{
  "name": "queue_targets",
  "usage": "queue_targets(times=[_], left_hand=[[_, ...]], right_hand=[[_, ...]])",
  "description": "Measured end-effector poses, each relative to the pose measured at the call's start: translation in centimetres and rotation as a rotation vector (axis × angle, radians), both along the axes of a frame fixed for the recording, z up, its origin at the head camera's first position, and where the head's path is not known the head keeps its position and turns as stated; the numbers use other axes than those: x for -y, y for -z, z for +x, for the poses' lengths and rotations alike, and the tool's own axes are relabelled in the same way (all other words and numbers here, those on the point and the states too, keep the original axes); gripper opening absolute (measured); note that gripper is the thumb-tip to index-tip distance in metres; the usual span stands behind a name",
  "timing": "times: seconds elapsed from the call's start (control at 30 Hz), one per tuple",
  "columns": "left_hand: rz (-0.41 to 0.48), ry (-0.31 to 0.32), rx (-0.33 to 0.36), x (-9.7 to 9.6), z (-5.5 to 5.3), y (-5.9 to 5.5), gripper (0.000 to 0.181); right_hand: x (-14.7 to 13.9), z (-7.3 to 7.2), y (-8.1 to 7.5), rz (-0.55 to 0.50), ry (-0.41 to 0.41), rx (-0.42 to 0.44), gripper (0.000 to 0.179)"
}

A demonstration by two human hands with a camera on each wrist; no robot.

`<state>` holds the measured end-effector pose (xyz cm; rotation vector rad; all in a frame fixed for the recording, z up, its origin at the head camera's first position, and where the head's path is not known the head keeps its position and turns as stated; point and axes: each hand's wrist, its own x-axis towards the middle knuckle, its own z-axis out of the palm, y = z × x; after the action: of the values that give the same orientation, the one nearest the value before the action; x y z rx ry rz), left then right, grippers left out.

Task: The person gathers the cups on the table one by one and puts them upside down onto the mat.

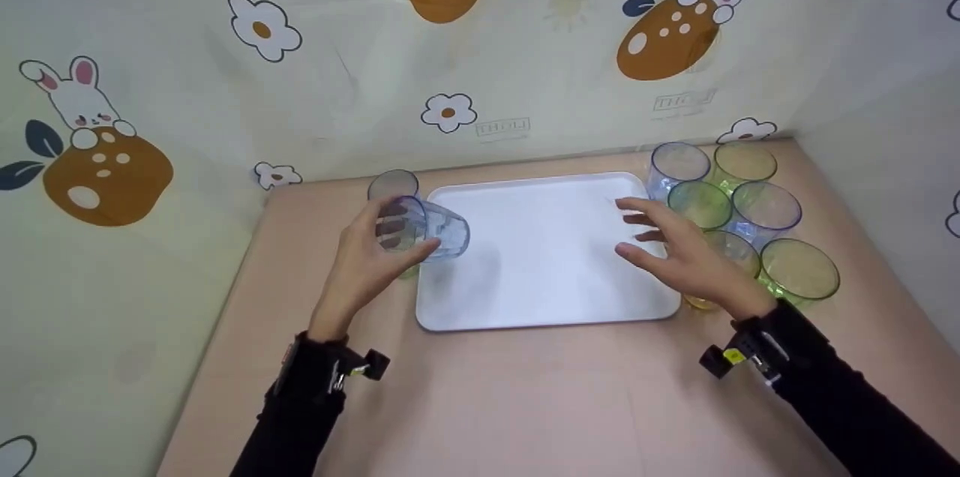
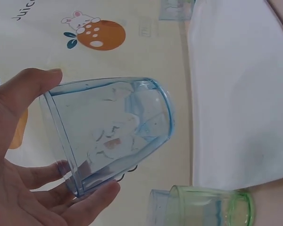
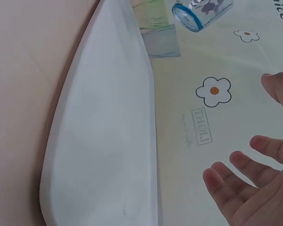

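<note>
In left hand (image 1: 358, 259), one tilted blue tumbler (image 1: 448, 232), rim-gripped, may slip if grip loosens; right hand (image 1: 686, 256) apart, empty.

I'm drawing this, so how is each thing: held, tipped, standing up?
Held blue cup: tipped sideways, looks empty
Left hand: gripping that cup
Right hand: fingers parted, holding nothing
White tray: lying flat
Cups right of the tray: standing upright, mouths up
Cups left of the tray: standing upright, mouths up
</note>
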<state>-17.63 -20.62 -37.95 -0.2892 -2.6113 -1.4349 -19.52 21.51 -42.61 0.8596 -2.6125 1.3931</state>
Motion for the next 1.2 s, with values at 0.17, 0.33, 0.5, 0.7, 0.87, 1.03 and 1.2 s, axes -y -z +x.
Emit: queue_targets(times=[0.17, 0.33, 0.5, 0.7, 0.87, 1.03, 1.2], left_hand=[[0.013, -0.042, -0.009, -1.0, -0.4, 0.8, 0.081], [0.091, -0.069, -0.022, -1.8, -0.7, 1.5, 0.083], [0.221, -0.068, -0.013, -2.7, -1.1, 2.1, 0.082], [0.423, -0.028, 0.001, -3.8, -1.7, 2.8, 0.078], [0.557, 0.006, 0.049, -4.7, -2.3, 3.4, 0.071], [0.655, 0.006, 0.135, -5.8, -2.3, 4.0, 0.071], [0.792, 0.011, 0.194, -7.1, -2.3, 4.6, 0.069]], right_hand=[[0.0, -0.2, 0.1, -0.072, 0.003, 0.071, 0.055], [0.2, -0.3, -0.2, -0.100, 0.022, 0.116, 0.054], [0.5, -0.4, -0.2, -0.148, 0.024, 0.176, 0.052], [1.0, -0.7, -0.1, -0.248, 0.019, 0.215, 0.049], [1.3, -0.9, -0.2, -0.393, 0.015, 0.292, 0.047], [1.7, -1.1, 0.0, -0.487, 0.025, 0.401, 0.051], [2.3, -1.2, 0.1, -0.576, 0.014, 0.512, 0.058]])
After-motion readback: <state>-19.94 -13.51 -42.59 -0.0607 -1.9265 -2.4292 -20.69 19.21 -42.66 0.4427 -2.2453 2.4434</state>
